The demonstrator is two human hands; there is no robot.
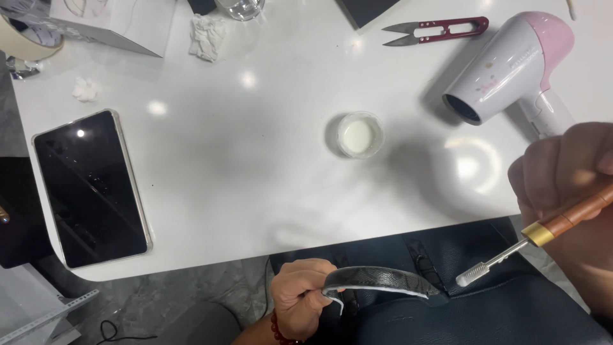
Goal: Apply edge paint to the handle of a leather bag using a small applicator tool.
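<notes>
Left hand fingers pinch the leather strap shut; right hand wraps the wooden-handled tool, tip just right of the strap. I'd go slow, light strokes along the white edge.

— What is each hand holding?
— The left hand pinches a curved dark leather strap with a white edge over a dark leather bag. The right hand grips a wooden-handled tool with a brass collar and knurled metal tip, its tip just beside the strap's end.
— And on the white table?
— A small round dish of white liquid, a white and pink hair dryer, red thread snips, a black tablet.
</notes>
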